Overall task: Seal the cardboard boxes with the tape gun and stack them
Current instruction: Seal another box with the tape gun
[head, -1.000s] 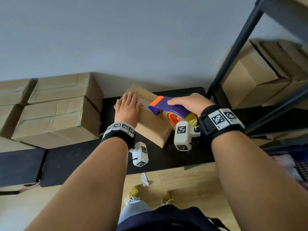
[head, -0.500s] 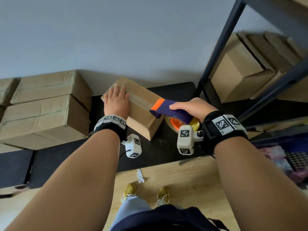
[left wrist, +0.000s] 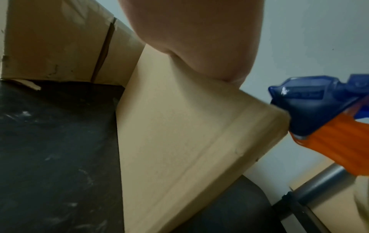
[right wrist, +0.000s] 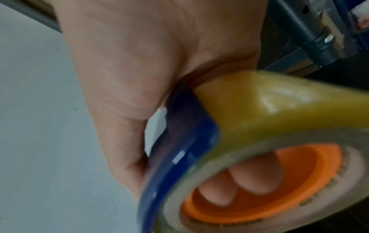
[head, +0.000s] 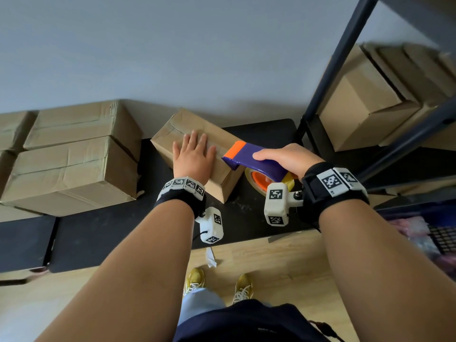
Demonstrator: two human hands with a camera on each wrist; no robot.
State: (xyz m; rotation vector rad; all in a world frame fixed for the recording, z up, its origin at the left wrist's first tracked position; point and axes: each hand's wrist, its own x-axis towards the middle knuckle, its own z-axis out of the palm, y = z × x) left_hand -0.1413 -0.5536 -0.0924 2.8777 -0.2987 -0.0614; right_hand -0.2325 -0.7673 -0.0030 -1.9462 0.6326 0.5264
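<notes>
Taping step: your left hand (head: 193,154) is pressing flat, fingers spread, on the brown cardboard box (head: 223,178); your right hand (head: 287,157) is gripping the purple-and-orange tape gun (head: 256,161) at its near-right edge. Next, probably tear off and stack.

A plain pale grey-blue wall (head: 172,50) fills twelve o'clock. Below it runs a black table (head: 98,238), with light wooden floor (head: 271,262) at six o'clock. A dark metal shelving rack (head: 330,70) stands at two o'clock. The light is soft and even.
</notes>
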